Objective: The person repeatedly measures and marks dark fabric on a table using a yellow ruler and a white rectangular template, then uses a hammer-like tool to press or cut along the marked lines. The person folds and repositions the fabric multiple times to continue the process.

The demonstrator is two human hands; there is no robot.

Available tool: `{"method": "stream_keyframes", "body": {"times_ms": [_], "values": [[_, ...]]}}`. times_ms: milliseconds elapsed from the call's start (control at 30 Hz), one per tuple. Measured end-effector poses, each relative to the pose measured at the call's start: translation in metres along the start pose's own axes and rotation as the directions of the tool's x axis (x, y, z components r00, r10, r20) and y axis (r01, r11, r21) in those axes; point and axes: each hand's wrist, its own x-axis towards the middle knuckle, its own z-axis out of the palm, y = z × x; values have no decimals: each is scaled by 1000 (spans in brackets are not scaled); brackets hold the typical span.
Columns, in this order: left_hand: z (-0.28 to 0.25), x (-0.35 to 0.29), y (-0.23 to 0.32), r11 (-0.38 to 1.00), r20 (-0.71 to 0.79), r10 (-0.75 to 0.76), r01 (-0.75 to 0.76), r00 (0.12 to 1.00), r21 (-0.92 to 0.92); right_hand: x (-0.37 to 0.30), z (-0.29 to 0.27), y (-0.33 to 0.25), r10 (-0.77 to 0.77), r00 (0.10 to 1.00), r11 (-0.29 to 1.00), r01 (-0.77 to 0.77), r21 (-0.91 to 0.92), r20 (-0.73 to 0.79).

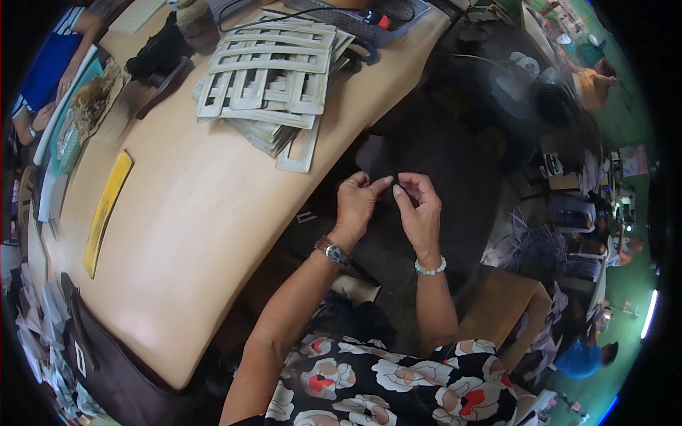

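My left hand [357, 204], with a watch on its wrist, is closed in a pinch just off the table's edge. A dark flat piece [373, 153] rises from its fingertips; its material is hard to make out against the dark background. Beside it, my right hand [420, 206], with a pale bead bracelet, curves its fingers toward the left thumb. A small gap shows between its thumb and forefinger, and nothing is visible in it. Nearest to the hands on the table lies a stack of pale slotted frames [270, 71], some askew at the edge.
The tan table [192, 227] fills the left side, with a yellow curved strip [106, 213] on it. Toward the back stand a jar [195, 25] and a grey crate [398, 28]. Dark brown material [121, 355] hangs at the near corner. Another person's arm [71, 64] reaches in at far left.
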Motion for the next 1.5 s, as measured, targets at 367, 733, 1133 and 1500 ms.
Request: {"method": "stream_keyframes", "body": {"times_ms": [367, 733, 1133, 1500], "values": [[36, -7, 19, 541, 193, 496, -476, 846, 694, 5, -7, -13, -219, 963, 961, 185, -204, -158], [40, -15, 29, 582, 319, 449, -544, 835, 604, 12, -1, -10, 82, 983, 983, -54, 174, -162], [35, -15, 33, 591, 279, 428, -500, 859, 633, 15, 1, -10, 71, 981, 995, -57, 83, -183], [16, -20, 46, 605, 282, 498, -561, 820, 565, 19, 14, -7, 229, 968, 786, -121, 606, -105]]}}
